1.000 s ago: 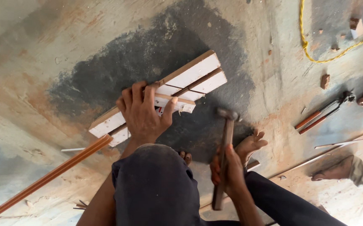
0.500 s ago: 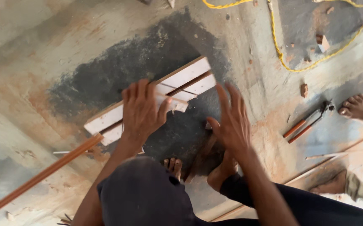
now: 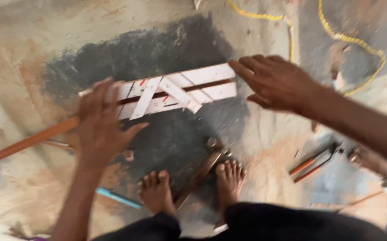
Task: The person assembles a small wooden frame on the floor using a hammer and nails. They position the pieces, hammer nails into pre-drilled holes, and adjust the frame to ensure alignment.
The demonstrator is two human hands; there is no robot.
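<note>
Both hands are now spreading apart over the white board assembly (image 3: 175, 93), and the hammer (image 3: 200, 172), no longer in the right hand, is lying on the floor between the person's bare feet (image 3: 193, 185). Left hand (image 3: 100, 120) is hovering open-fingered over the boards' left end, grasping nothing. Right hand (image 3: 276, 82) is reaching toward the right end, fingers extended and empty. An orange rod (image 3: 28, 142) is running under the boards; pliers (image 3: 316, 161) and yellow cord (image 3: 358, 44) are lying on the stained concrete floor (image 3: 33, 53).
</note>
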